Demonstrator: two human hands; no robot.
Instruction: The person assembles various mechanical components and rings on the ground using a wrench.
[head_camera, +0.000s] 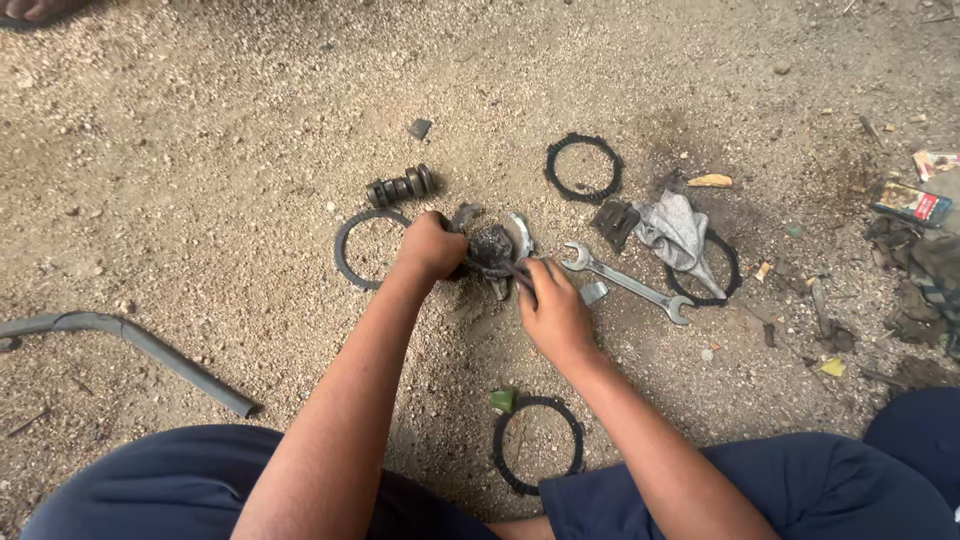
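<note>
The left hand (432, 245) is closed in a fist around the left side of a dark, greasy metal part (492, 250) that sits on the gravel ground (200, 150), and the right hand (553, 310) is curled shut around a thin dark tool (512, 270) whose tip meets the same part from the right; what kind of tool it is cannot be told. Taking the greasy part as the landmark: a curved silvery piece (520, 235) touches its upper right edge, and a double-ended open spanner (628, 283) lies just to its right, slanting away and down. A small grey metal piece (594, 292) lies beside the right hand's knuckles, under the spanner. Left of the part, partly hidden by the left hand, lies a flat grey ring (352, 250); above-left of the part rests a short ribbed dark shaft (402, 186). Up and to the right lies a black toothed ring (584, 168), and further right a grey rag (680, 232) covers part of another black ring (722, 270), with a dark square block (612, 222) at the rag's left edge. Below the part, between the person's knees, lies a further black ring (538, 445) with a small green scrap (503, 400) at its upper left. Well to the left of the part a bent grey pipe (140, 345) lies across the ground, and far right sit bits of litter and a small coloured packet (912, 203)
</note>
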